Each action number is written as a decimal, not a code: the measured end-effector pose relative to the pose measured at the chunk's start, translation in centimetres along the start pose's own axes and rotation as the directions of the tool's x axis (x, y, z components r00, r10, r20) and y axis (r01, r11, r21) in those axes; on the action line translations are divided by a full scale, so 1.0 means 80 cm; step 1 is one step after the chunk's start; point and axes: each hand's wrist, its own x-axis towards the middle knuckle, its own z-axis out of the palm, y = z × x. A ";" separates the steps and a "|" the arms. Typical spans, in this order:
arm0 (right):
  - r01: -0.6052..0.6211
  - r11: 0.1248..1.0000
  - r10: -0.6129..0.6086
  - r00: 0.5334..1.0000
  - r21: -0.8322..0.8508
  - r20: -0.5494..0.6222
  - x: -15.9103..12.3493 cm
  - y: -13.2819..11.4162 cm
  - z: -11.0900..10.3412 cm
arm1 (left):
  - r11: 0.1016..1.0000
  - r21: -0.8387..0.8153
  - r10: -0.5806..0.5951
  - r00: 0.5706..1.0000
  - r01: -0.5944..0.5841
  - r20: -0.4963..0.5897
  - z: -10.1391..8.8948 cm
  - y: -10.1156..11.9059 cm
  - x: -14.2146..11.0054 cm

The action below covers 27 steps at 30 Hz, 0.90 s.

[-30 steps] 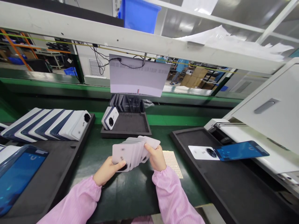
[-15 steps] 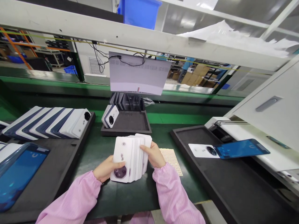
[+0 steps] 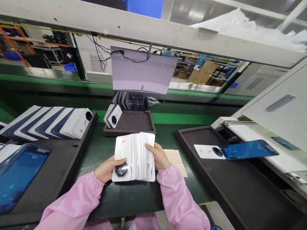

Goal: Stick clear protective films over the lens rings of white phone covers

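Observation:
A fanned stack of white phone back panels (image 3: 134, 150) stands over the green bench between my two hands. My left hand (image 3: 106, 169) grips its left side, thumb across the front panel just by the dark camera circle. My right hand (image 3: 159, 156) holds the right side, with the thumb on the panel at that end and the other fingers hidden behind. The front panel faces me with its camera circle low. Just beyond the stack is a small black tray (image 3: 134, 123) with a few white panels (image 3: 113, 116) leaning at its left.
On the left, a black tray (image 3: 72, 153) carries rows of white panels (image 3: 48, 123) and blue-filmed pieces (image 3: 21, 177). A sticker sheet (image 3: 176, 161) lies right of my hands. The right tray (image 3: 216, 179) bears a white panel (image 3: 208, 151) and a blue-filmed piece (image 3: 249, 149) beside a white machine (image 3: 275, 127).
The held panels have spread into a more even fan, and the right end panel now stands straighter and lower against the others. Both hands keep their grip. The view has tilted slightly.

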 end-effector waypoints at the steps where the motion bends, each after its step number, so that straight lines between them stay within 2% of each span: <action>1: 0.002 1.000 -0.002 1.000 -0.001 -0.011 0.000 0.001 0.000 | 1.000 0.000 -0.001 1.000 0.001 -0.005 0.001 0.001 -0.001; 8: 0.059 0.998 -0.058 0.997 0.006 -0.045 -0.003 0.001 0.005 | 1.000 -0.015 0.013 0.997 -0.012 0.074 0.005 0.003 -0.005; 12: 0.112 0.994 -0.111 0.991 0.010 -0.073 -0.004 0.002 0.006 | 0.998 0.006 0.059 0.996 -0.060 0.070 0.005 0.001 -0.006; 16: 0.123 0.992 -0.124 0.988 -0.013 -0.089 -0.003 0.005 0.005 | 0.989 0.077 0.116 0.990 -0.123 0.082 0.006 0.000 -0.006; 19: 0.200 0.973 -0.213 0.971 -0.114 -0.112 -0.006 0.006 0.005 | 0.962 0.180 0.196 0.978 -0.206 0.072 0.009 -0.001 -0.007; 21: 0.295 0.924 -0.324 0.942 -0.245 -0.090 -0.010 0.005 0.005 | 0.896 0.326 0.304 0.952 -0.301 0.044 0.009 -0.004 -0.006; 22: 0.346 0.883 -0.376 0.926 -0.317 -0.037 -0.013 0.004 0.005 | 0.838 0.422 0.365 0.930 -0.345 0.035 0.009 -0.007 -0.005; 25: 0.499 0.734 -0.461 0.864 -0.461 0.200 -0.022 0.000 0.007 | 0.620 0.662 0.518 0.853 -0.421 0.057 0.006 -0.018 -0.001; 27: 0.581 0.664 -0.484 0.814 -0.471 0.321 -0.025 0.001 0.011 | 0.524 0.714 0.590 0.802 -0.464 0.088 0.005 -0.025 0.002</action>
